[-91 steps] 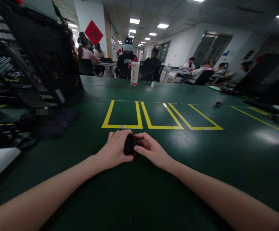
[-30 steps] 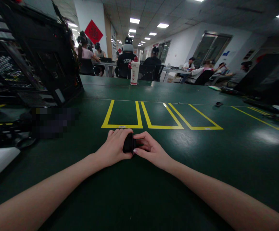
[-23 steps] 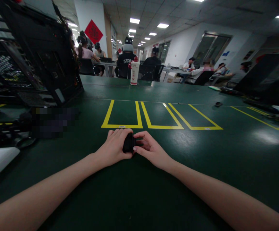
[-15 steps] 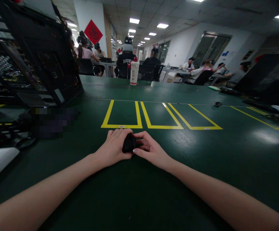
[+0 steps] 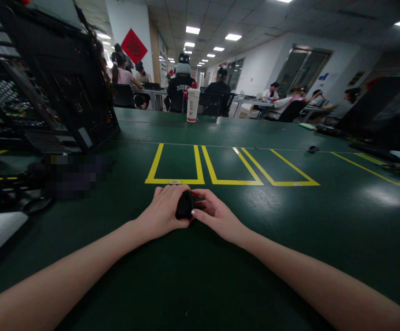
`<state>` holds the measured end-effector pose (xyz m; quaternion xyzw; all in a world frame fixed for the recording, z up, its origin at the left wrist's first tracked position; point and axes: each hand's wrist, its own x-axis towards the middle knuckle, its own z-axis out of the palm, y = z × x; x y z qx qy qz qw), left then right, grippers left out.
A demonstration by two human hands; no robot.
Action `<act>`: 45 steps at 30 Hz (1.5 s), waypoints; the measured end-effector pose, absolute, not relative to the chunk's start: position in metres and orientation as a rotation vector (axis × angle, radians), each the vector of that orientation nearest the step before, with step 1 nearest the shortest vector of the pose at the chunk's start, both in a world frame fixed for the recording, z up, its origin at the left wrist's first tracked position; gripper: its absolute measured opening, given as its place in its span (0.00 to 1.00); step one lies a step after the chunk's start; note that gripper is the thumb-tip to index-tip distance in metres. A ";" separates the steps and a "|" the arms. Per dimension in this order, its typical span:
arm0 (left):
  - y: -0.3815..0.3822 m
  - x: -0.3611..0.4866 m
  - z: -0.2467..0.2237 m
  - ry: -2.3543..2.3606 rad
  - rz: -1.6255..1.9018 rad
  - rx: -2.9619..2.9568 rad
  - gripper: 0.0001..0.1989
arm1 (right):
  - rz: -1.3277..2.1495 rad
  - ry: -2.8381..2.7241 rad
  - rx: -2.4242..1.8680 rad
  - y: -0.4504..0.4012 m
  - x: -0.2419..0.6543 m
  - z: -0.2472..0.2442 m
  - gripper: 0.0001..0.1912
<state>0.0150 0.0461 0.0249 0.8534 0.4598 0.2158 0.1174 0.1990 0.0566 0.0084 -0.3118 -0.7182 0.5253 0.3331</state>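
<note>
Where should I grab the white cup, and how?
I'd grip the cup round its middle, coming from the near side. It stands upright, tall and slim, with its near wall uncovered. Leave the top: I can't tell if the red thing there is attached.

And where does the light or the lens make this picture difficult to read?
Head view: ceiling lamps glare, and reflections whiten the green table at right. Same head view: the held black object is too dark for detail; the black case at left looks stretched, perhaps by the lens.
</note>
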 end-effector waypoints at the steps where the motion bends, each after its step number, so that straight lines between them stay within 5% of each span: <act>1: 0.046 0.015 0.025 1.349 0.632 2.497 0.26 | 1.376 -1.886 -0.821 0.056 0.199 0.010 0.19; 12: 0.047 0.014 0.024 1.336 0.644 2.507 0.26 | 1.359 -1.868 -0.766 0.055 0.198 0.008 0.12; 20: 0.047 0.015 0.024 1.348 0.636 2.509 0.26 | 1.369 -1.895 -0.845 0.055 0.200 0.011 0.19; 33: 0.047 0.016 0.024 1.345 0.631 2.506 0.26 | 1.366 -1.867 -0.796 0.054 0.199 0.008 0.13; 45: 0.045 0.015 0.026 1.336 0.624 2.492 0.25 | 1.374 -1.915 -0.816 0.054 0.200 0.013 0.18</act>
